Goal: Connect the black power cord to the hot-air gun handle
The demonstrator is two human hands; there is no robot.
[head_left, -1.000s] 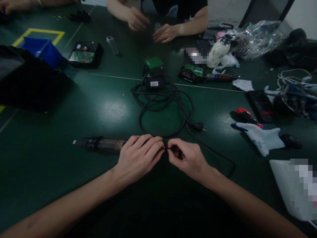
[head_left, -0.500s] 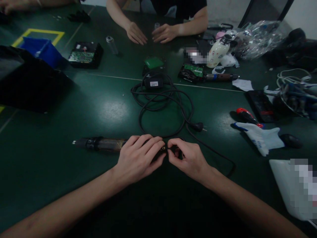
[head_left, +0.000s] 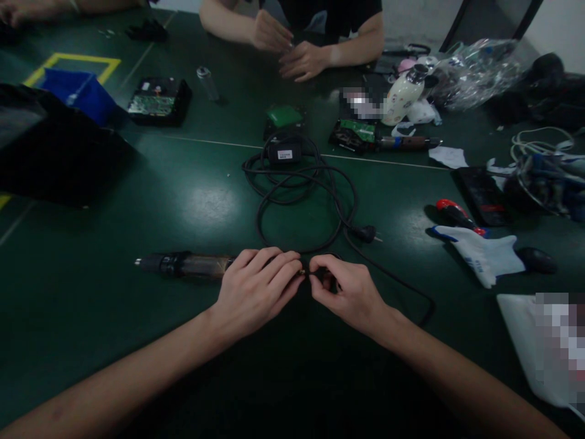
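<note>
An electric screwdriver (head_left: 201,266) lies across the front of the table, its bit pointing left. My left hand (head_left: 258,289) is wrapped over its rear end, which the fingers mostly cover. A small brass-coloured part (head_left: 301,272) shows at that end, by the fingertips. Just to the right, my right hand (head_left: 347,292) is closed in a pinch on what looks like the dark end of a cable, largely hidden by the fingers. Beyond both hands lies a coiled black power cord (head_left: 260,210) with an adapter box (head_left: 284,152) and a mains plug (head_left: 364,233).
A co-worker's hands (head_left: 301,60) are busy across the table. An opened electric screwdriver (head_left: 404,142) lies at back right, near a bottle (head_left: 404,94). Right are a red-black tool (head_left: 452,213), a glove (head_left: 484,251) and a phone-like slab (head_left: 479,195). A blue bin (head_left: 75,94) stands left.
My hands have kept almost the same place and grip. Across the table, one of the co-worker's hands has lifted from the surface and come over the other hand.
</note>
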